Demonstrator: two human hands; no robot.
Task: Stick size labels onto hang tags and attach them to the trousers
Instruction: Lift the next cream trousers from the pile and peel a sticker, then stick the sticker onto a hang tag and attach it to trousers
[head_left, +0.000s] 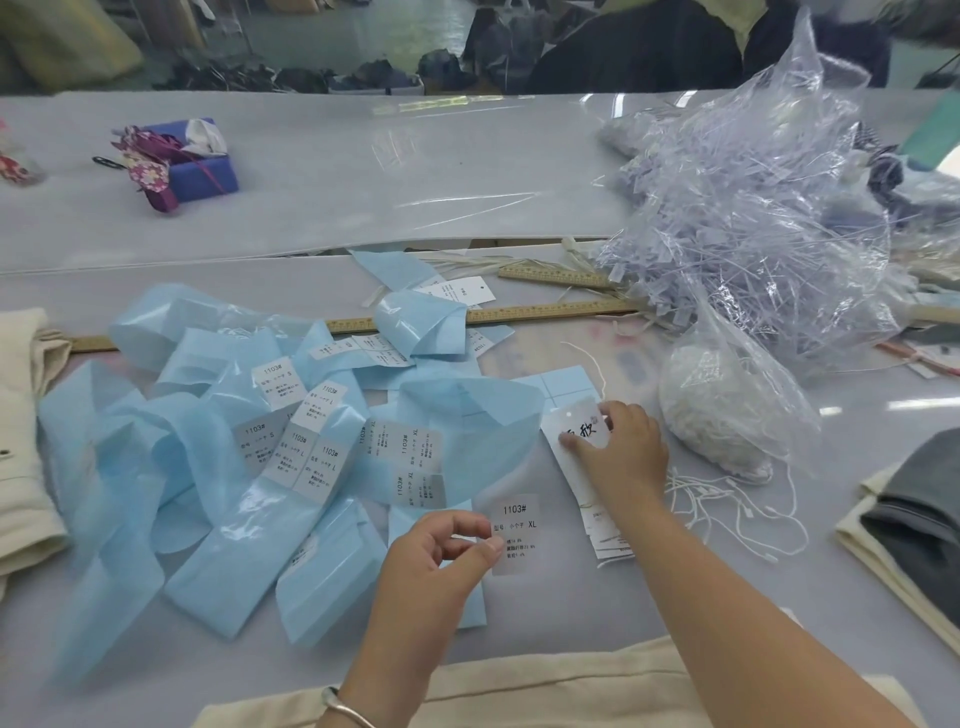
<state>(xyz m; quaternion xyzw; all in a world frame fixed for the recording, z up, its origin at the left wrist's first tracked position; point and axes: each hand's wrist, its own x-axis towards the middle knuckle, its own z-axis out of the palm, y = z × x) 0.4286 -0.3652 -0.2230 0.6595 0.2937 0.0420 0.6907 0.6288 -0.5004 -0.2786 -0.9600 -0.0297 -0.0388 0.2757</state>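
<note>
The grey bench (322, 218) spans the whole view and carries all the work items. A large crumpled clear plastic bag of tag fasteners (737, 218) occupies its far right, partly covering the right ends of two wooden rulers (524, 314). A heap of pale blue backing strips (171, 467) spreads over the left centre; several strips carry white size labels reading "1103#" with S, L or XL. Cream trousers (545, 686) lie along the near edge below both forearms, and more cream fabric lies at the left edge. Folded grey and cream garments (904, 525) lie at the right edge. A smaller clear bag of white strings (711, 415) stands just right of the right hand, with loose white strings (727, 514) spread in front of it. A purple box (205, 166) with patterned cloth sits far left. The stack of white hang tags (582, 467) lies right of centre; the right hand (623, 452) rests on it, thumb and fingertips gripping the top tag, which bears bold black characters. The left hand (436, 551) pinches the left edge of a peeled size label (515, 532) between thumb and forefinger, just left of the stack; it reads "1103#" and "XL".
</note>
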